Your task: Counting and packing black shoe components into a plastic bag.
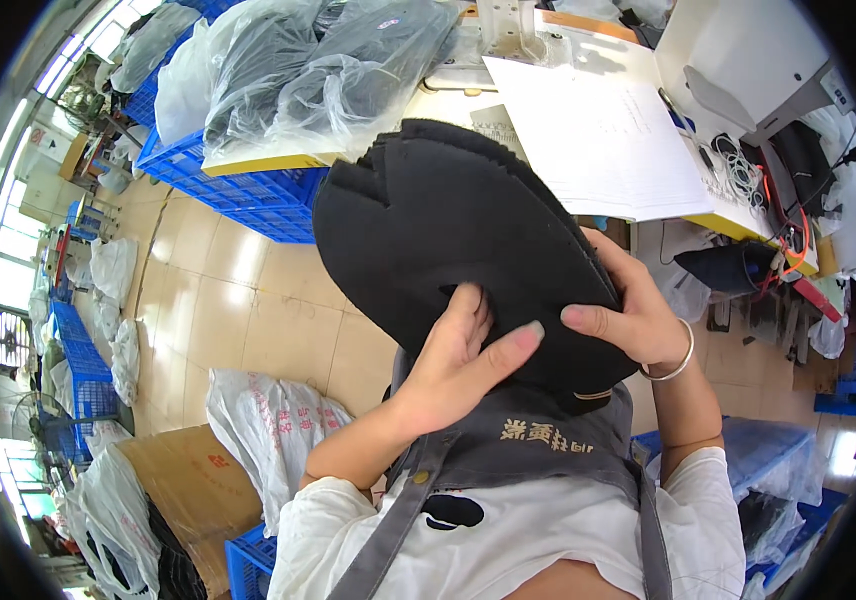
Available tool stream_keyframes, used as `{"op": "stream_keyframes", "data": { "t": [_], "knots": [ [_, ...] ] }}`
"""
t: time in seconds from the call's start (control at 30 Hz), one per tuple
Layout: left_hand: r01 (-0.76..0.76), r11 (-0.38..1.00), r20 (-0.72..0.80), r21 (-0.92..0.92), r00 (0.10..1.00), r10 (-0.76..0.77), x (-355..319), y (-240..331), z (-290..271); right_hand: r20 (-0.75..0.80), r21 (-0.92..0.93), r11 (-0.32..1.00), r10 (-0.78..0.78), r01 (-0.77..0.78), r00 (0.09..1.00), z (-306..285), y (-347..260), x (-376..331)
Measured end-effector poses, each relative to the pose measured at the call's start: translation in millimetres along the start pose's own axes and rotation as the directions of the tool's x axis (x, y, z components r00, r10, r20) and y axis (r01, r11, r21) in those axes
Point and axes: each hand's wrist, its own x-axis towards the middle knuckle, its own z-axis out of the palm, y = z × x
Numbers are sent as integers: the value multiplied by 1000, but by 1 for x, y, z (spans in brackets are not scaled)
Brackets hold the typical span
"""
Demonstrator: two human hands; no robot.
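Right hand (644,318) pinched black fabric stack (428,215); left hand (463,355) reached into hole (449,289), grip unclear. Slack pinch risked stack slipping apart.

Both elbows are bent, the hands raised before the body, near each other but apart. The left forearm (363,435) slants up and inward; the left hand (458,362) has its fingers bunched, their tips hidden, and its thumb (515,348) stretched toward the right hand (650,318). That one grips firmly, thumb in front, fingers behind, above a nearly upright right forearm (685,408).
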Motion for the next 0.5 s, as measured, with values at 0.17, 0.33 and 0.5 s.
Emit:
{"op": "stream_keyframes", "data": {
  "t": [0.17, 0.33, 0.5],
  "knots": [
    [-134, 978, -71, -161, 990, 124, -15, -13, -12, -54, -592, 806, -57, 13, 997, 47, -16, -14],
    [-120, 980, -153, -161, 984, 95, -17, -17, -24, 47, -709, 680, -220, 188, 974, 85, -4, -16],
    [-213, 962, -31, -168, 977, 211, -21, -30, -55, 140, -788, 515, -385, 338, 912, 100, 5, -9]
  ]
}}
